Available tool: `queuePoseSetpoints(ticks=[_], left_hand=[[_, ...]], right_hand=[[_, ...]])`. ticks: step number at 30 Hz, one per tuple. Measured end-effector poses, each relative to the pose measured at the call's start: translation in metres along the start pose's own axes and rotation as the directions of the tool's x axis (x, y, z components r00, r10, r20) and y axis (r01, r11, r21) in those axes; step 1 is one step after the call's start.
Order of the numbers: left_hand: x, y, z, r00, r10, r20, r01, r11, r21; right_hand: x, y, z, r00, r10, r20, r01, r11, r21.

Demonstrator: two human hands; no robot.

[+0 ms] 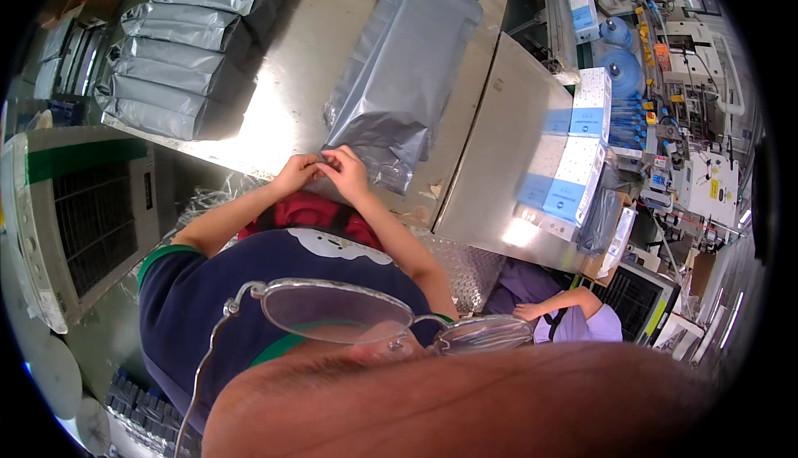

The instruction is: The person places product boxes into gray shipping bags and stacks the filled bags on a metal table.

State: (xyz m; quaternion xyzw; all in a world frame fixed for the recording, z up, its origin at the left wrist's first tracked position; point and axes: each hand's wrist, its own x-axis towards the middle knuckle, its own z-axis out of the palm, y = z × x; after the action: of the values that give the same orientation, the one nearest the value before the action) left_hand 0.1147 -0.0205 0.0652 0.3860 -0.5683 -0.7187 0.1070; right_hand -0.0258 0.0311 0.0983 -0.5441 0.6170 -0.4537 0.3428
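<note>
A stack of flat grey plastic mailing bags lies on the metal table in front of me, with its open-looking, crumpled end toward me. My left hand and my right hand meet at the near left corner of the stack. Both are closed in a pinch, fingertips almost touching. My right fingers lie against the grey corner. Whatever sits between the fingertips is too small to make out.
Several filled grey packages stand in a row at the left. White and blue boxes stand on the adjoining metal table. Left of me is a grilled machine. A co-worker's arm shows at the right.
</note>
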Motion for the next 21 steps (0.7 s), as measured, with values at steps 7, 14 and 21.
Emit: queuePoseSetpoints(ticks=[7,14,21], left_hand=[[0.01,-0.023,-0.009,0.996,0.068,0.064,-0.071,0.996,0.046],[0.031,0.065,-0.04,0.687,0.385,0.617,-0.524,-0.326,0.787],[0.084,0.058,-0.034,0.563,0.689,0.456,-0.73,0.155,0.666]], right_hand=[[-0.095,0.045,-0.059,0.927,0.207,-0.314,-0.252,0.961,-0.11],[-0.134,0.038,-0.144,0.93,0.319,0.183,-0.008,0.515,-0.857],[-0.029,0.067,-0.174,0.88,-0.368,0.3,0.463,0.526,-0.713]])
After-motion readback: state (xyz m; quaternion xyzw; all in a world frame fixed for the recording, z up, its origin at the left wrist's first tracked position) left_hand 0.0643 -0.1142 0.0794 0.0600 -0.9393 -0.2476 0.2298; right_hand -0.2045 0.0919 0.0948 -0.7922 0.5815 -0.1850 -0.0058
